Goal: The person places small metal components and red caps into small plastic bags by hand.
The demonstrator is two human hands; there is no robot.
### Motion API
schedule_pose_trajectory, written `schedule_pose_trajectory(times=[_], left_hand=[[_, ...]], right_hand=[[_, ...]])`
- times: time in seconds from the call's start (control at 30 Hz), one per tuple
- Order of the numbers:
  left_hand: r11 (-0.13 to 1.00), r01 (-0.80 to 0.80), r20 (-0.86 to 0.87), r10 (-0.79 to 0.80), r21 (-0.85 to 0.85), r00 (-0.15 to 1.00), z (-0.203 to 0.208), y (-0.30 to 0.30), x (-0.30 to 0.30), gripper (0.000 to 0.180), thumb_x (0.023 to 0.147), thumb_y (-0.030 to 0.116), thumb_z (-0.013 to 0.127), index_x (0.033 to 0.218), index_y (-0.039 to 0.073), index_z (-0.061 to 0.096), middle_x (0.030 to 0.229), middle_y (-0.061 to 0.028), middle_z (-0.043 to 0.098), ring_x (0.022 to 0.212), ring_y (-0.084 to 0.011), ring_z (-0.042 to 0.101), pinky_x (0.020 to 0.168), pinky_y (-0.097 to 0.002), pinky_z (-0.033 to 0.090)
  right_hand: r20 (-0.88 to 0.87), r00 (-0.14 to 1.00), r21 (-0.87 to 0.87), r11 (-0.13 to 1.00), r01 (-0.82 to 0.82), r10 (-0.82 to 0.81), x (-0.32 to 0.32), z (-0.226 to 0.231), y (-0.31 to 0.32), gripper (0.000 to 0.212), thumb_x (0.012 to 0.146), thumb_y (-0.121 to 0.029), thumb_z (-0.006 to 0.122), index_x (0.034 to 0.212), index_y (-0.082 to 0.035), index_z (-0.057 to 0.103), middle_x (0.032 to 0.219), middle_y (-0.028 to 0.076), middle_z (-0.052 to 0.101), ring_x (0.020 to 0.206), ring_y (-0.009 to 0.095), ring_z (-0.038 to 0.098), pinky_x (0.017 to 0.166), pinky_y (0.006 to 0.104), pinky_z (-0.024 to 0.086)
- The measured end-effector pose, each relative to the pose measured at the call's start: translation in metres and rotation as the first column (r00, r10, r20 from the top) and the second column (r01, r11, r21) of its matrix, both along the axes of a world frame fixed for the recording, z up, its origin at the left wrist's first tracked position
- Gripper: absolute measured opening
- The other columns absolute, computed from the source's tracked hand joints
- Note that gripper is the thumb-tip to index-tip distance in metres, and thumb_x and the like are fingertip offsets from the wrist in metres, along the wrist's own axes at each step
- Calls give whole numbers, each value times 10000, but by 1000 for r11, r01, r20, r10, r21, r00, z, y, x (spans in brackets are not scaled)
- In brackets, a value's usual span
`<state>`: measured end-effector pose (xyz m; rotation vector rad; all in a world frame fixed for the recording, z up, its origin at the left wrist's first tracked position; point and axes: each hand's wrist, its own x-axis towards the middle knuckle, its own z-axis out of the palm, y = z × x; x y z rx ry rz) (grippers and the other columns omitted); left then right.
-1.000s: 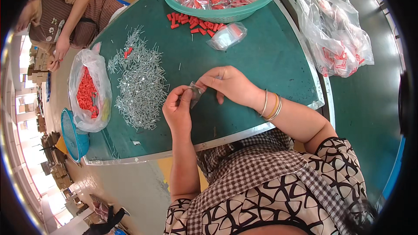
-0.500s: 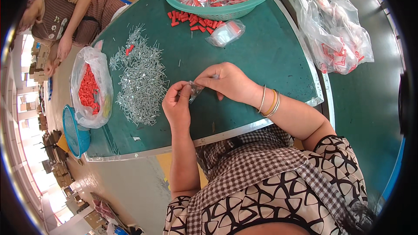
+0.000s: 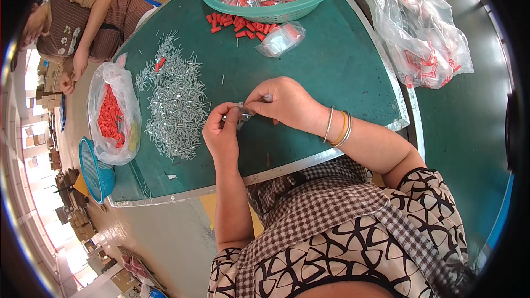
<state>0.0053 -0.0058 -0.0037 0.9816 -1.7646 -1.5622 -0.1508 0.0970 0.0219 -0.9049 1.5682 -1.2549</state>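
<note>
Both of my hands meet over the green tabletop, pinching one small clear plastic bag (image 3: 243,116) between them. My left hand (image 3: 222,132) grips its left side between thumb and forefinger. From the right, my right hand (image 3: 284,102) pinches the upper edge, its fingers closed. Whatever the bag holds is covered by my fingers. Just left of my hands spreads a big heap of silver screws or nails (image 3: 174,110), with a red piece (image 3: 159,65) lying on it. Beyond my hands are loose red plastic plugs (image 3: 243,24) and a stack of clear bags (image 3: 281,39).
A green basket (image 3: 270,6) full of bagged red pieces stands at the far edge. At the left are an open plastic bag of red plugs (image 3: 112,116) and a blue basket (image 3: 97,171). A co-worker (image 3: 83,22) sits at far left. Plastic bags (image 3: 425,33) lie at right.
The view has shifted slightly. My hands stay together on the small bag, with only slight finger movement.
</note>
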Motion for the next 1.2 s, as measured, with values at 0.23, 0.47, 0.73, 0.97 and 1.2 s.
schedule_pose_trajectory(times=[0.23, 0.47, 0.73, 0.97, 1.2], left_hand=[[556, -104, 17, 209, -824, 978, 4, 11, -7, 98, 872, 57, 681, 947, -4, 663, 927, -56, 658, 827, -159, 609, 784, -295, 495], [972, -200, -18, 200, -125, 980, 8, 32, -12, 105, 928, 60, 641, 963, -28, 687, 892, -31, 695, 806, -75, 618, 703, -218, 485], [669, 33, 240, 220, -742, 945, 8, 20, -12, 46, 845, 46, 686, 870, 8, 675, 783, -49, 673, 665, -138, 610, 623, -277, 481], [473, 200, 324, 195, -858, 926, 14, 11, -14, 41, 838, 38, 682, 868, 14, 666, 772, -50, 664, 661, -141, 613, 614, -288, 478], [996, -88, 91, 91, -36, 992, 11, 12, -14, 96, 848, 44, 697, 925, -10, 677, 803, -7, 672, 679, -45, 579, 626, -205, 469]], right_hand=[[-285, 939, -251, 961, 118, -190, 6, -13, -2, 99, 825, -101, 718, 866, -12, 705, 732, 73, 644, 604, 167, 608, 540, 299, 487], [-495, 806, -471, 880, 65, -324, 16, -21, -4, 84, 742, -103, 717, 758, -57, 649, 759, 93, 628, 707, 303, 629, 609, 388, 512], [-535, 758, -506, 860, 66, -374, 15, -20, -3, 127, 725, -64, 728, 778, -67, 613, 757, 88, 612, 672, 305, 617, 560, 382, 492], [-598, 684, -513, 855, 74, -418, 13, -19, -4, 136, 704, -59, 722, 774, -75, 607, 755, 83, 602, 645, 304, 608, 547, 391, 493], [-593, 691, -544, 838, 34, -413, 16, -21, -3, 154, 714, -62, 725, 806, -79, 603, 767, 72, 607, 662, 297, 617, 549, 386, 501]])
